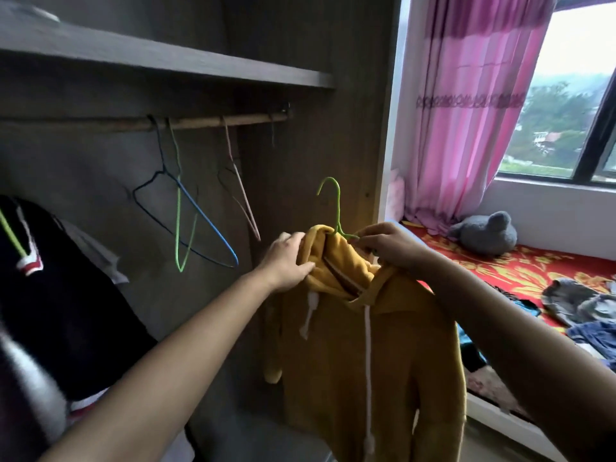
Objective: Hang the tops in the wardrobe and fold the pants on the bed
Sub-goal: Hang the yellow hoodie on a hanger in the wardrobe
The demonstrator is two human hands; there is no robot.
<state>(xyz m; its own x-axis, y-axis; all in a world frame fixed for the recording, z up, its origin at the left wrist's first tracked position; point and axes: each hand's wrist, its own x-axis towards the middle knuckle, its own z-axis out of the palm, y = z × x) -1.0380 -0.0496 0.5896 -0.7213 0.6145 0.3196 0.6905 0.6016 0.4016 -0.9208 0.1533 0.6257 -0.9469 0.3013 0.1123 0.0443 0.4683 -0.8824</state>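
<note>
We hold a mustard-yellow fleece hoodie with white drawstrings [373, 345] up in front of the open dark wooden wardrobe [333, 145], below and to the right of its wooden hanging rail [200, 122]. Our left hand [286, 261] has its fingers closed around the bunched hood, the thumb lying along the fabric. Our right hand [393, 245] pinches the neck of a thin green wire hanger [335, 208] together with the collar, the hook standing upright above the hoodie and clear of the rail. On the rail hang an empty blue wire hanger [206, 225], an empty light-green wire hanger [179, 211] and a pinkish one [243, 198]. A black garment with red and white trim [60, 311] hangs at the left. To the right, crumpled clothes [580, 305] and a grey plush toy [486, 235] lie on the red-and-yellow floral bed [520, 271] beneath the pink curtain [466, 111].
</note>
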